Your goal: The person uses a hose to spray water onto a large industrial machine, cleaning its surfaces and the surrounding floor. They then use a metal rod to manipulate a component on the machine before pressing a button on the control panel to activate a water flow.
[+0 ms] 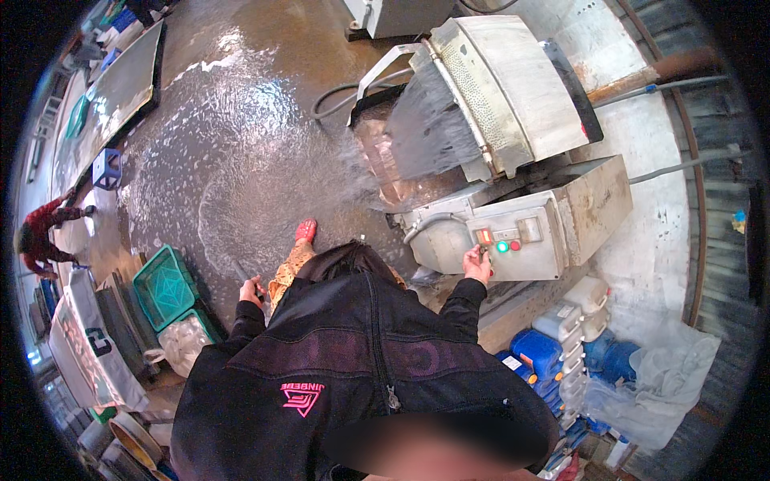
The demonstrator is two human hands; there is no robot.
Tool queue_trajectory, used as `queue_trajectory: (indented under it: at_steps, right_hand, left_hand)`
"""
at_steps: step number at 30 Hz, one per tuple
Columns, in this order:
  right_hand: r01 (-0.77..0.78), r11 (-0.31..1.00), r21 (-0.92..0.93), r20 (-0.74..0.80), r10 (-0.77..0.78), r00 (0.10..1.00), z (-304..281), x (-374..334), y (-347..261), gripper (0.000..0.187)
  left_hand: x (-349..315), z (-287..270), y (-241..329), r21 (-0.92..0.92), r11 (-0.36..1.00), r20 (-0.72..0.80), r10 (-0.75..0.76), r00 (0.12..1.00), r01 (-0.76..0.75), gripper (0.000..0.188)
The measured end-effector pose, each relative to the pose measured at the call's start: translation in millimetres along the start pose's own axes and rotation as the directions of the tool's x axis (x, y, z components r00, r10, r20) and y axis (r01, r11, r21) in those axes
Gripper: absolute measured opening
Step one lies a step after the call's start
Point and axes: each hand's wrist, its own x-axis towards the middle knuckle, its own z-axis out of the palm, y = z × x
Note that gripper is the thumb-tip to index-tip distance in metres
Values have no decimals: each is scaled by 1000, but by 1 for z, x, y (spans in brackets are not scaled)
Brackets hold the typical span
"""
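Note:
My right hand [477, 264] is at the control box [521, 248] of a large grey machine, fingers curled against its front. Close by are an orange-red switch [484, 236], a lit green button [503, 247] and a red button [516, 246]. Whatever those fingers pinch is too small to name. Low on the left, my left hand [252, 292] is closed around something slim and dark, its kind unclear. Water pours from the machine's perforated drum [469, 88] over a brownish chute [385, 156].
Wet, foamy floor [241, 136] spreads ahead. Green plastic crates [166, 284] stand at left, near a blue stool [107, 168] and a bending person in red [44, 232]. A long table [120, 96] lies beyond. Blue jugs [537, 353] and white jugs [589, 297] crowd my right.

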Motion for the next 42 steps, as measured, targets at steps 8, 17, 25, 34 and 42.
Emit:
queue_trajectory:
  at_steps: [8,17,25,34,42]
  right_hand:
    - [-245,923,295,202,190,961,-1,-6,-6,39]
    - [-520,736,433,334,404,851,-30,37,-30,35]
    - [-488,743,459,299,389,872,-17,17,-21,34]
    - [-140,966,220,-7,145,989,-7,19,-25,32]
    - [-63,990,129,-80,74,994,1,22,-18,27]
  left_hand:
    - [16,-10,-11,-122,992,20,-24,1000,27,17]
    - [12,-9,-7,-202,977,12,-71,997,72,19]
    - [9,-11,-14,-209,976,20,-60,998,63,20]
    - [-8,-9,-18,-92,994,-47,-56,997,52,20]
    - [1,-25,-38,-223,975,-120,-24,993,-4,27]
